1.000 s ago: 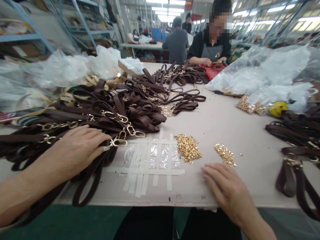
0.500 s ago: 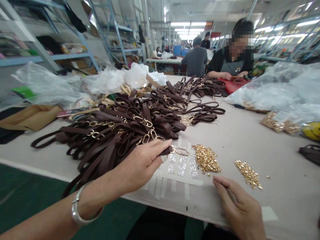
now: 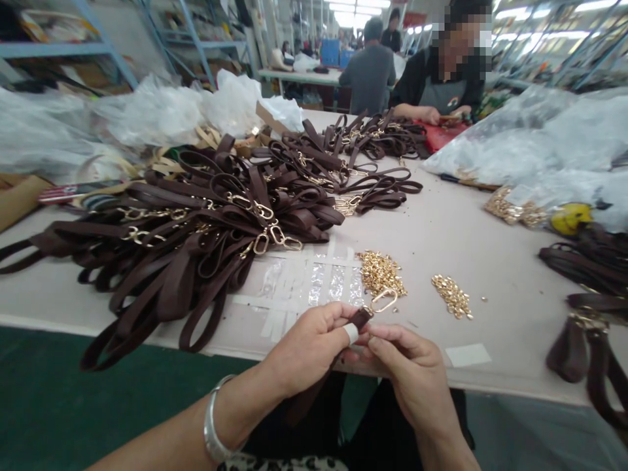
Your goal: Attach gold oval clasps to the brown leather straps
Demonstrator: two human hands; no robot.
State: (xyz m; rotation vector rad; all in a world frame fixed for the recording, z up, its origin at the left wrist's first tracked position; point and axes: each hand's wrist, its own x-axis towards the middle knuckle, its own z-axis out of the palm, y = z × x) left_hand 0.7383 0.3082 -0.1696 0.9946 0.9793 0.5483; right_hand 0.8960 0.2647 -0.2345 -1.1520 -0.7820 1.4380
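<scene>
My left hand [image 3: 309,343], with white tape round a finger, grips a dark brown leather strap [image 3: 362,318] close to its metal end. From that end a gold oval clasp [image 3: 395,299] sticks out over the table. The strap's other part hangs below my left hand, past the table edge. My right hand [image 3: 415,369] is at the strap's side, thumb and fingertips pinched together; what lies between them is too small to make out. Just beyond the clasp lies a heap of small gold metal pieces [image 3: 380,271], and a smaller gold pile [image 3: 451,296] is to its right.
A large pile of brown straps [image 3: 210,229] with gold clasps covers the table's left. Clear tape [image 3: 316,281] is stuck on the tabletop. More straps [image 3: 581,265] and plastic bags [image 3: 540,131] lie at the right. A co-worker [image 3: 441,85] sits across the table.
My left hand has brought the strap away from the pile, rightward and nearer to me. My right hand has moved left to meet it. The view has tilted down.
</scene>
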